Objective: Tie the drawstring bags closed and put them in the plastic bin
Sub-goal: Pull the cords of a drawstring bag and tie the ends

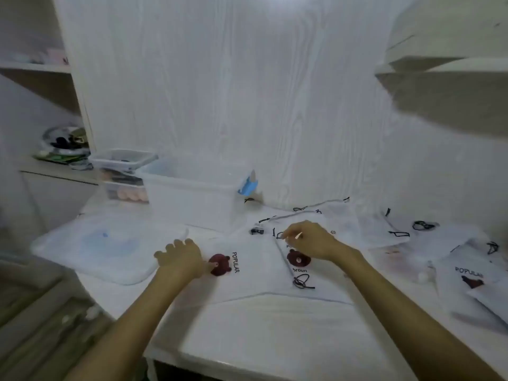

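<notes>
White worktop (247,325) against a white wood-grain wall: flat white drawstring bags (255,273) lie at centre, more strewn toward 3 o'clock, the plastic bin (192,199) at 11 o'clock. Judged light, limp, slippery cloth (best held by its black cord (302,281)). Left hand (181,257) rests loosely curled on a bag; right hand (310,240) pinches a cord end.

two bare forearms, left hand (180,257), right hand (310,240) — no sleeves, no jewellery

"POPULAR" is printed on the left bag (242,270) and far-right bag (467,276); "broun" on the middle bag (316,273).
</notes>
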A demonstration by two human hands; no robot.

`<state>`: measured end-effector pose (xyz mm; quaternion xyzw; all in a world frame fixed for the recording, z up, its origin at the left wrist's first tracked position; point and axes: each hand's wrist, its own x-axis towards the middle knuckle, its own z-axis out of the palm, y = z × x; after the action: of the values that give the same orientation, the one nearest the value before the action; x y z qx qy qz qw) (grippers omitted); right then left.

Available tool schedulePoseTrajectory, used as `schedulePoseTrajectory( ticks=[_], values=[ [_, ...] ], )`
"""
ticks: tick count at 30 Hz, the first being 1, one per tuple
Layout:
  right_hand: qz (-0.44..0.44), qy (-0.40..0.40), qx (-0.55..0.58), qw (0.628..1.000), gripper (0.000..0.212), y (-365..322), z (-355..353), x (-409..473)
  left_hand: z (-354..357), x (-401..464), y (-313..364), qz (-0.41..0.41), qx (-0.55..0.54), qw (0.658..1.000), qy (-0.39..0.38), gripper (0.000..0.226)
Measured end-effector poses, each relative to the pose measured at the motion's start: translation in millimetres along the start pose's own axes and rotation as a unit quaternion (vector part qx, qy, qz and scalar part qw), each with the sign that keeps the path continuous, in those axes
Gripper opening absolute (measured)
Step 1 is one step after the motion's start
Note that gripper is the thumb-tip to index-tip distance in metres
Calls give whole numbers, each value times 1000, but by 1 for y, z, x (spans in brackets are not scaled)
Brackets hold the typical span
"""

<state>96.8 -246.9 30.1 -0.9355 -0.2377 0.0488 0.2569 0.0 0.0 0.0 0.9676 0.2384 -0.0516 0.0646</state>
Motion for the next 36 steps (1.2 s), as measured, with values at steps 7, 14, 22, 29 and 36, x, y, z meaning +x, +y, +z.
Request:
schedulePoseTrajectory(
  ticks=[7,14,22,29,36],
  values=[
    [-13,-104,-137,985,54,3,37,76,-2,23,-24,-7,62,997,35,81],
    [-191,70,-112,973,10,5,49,71,-3,25,-27,146,-41,982,109,97],
    [-235,-17,144,961,4,-37,-38,6,-36,17,1,218,-324,915,-96,99],
    [-109,100,314,938,5,17,-90,-31,-91,37,74,376,-236,888,-122,22],
    [18,312,431,847,9,77,-58,-4,-119,101,214,333,-68,929,148,28]
  ],
)
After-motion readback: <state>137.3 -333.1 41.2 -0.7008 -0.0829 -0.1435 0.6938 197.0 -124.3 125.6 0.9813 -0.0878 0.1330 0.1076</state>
